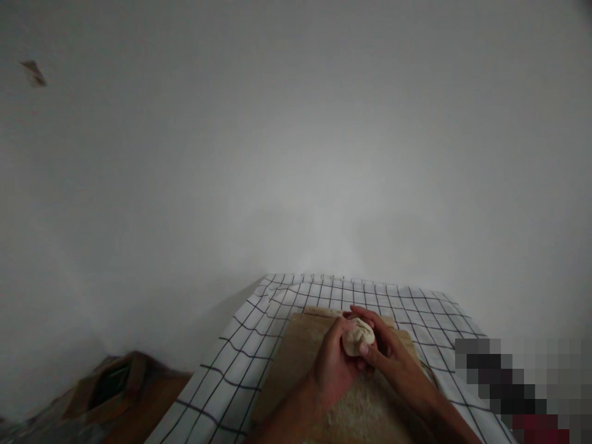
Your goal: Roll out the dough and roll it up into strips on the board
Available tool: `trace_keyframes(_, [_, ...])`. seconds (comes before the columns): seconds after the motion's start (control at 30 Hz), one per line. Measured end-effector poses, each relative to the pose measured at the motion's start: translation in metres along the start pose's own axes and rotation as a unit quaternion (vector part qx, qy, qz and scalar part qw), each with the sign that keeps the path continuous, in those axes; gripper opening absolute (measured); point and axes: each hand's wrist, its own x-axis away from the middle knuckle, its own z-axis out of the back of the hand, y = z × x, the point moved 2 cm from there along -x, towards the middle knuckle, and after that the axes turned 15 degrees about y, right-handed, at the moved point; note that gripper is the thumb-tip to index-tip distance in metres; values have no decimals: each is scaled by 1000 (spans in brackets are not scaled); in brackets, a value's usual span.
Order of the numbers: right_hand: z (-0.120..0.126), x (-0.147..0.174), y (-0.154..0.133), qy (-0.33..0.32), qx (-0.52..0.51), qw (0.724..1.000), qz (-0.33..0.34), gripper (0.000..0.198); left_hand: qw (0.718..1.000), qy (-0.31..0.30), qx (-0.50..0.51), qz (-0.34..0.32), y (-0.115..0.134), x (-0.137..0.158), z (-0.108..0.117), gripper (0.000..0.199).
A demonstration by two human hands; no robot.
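Note:
A pale, rounded lump of dough (358,338) with folds on its top is held between both hands, above a floured wooden board (289,364). My left hand (333,364) cups the dough from the left and from below. From the right, my right hand (386,342) closes around it, its thumb pressed to the near side and its fingers wrapped over the far side. The dough's underside is hidden by my palms.
The board lies on a table under a white cloth with black grid lines (231,364). A pale wall (296,154) stands right behind the table. At the lower left is a brown box with a dark opening (111,385). A pixelated patch covers the lower right.

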Motion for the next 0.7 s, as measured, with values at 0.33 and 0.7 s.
trace_keyframes(0.33, [-4,1,-10,-86,-70,993,-45,49,994,5,-110,-20,1,12,-2,42])
trace_keyframes(0.7, [3,4,-16,-46,-89,993,-65,51,989,-86,-94,80,1,13,-8,51])
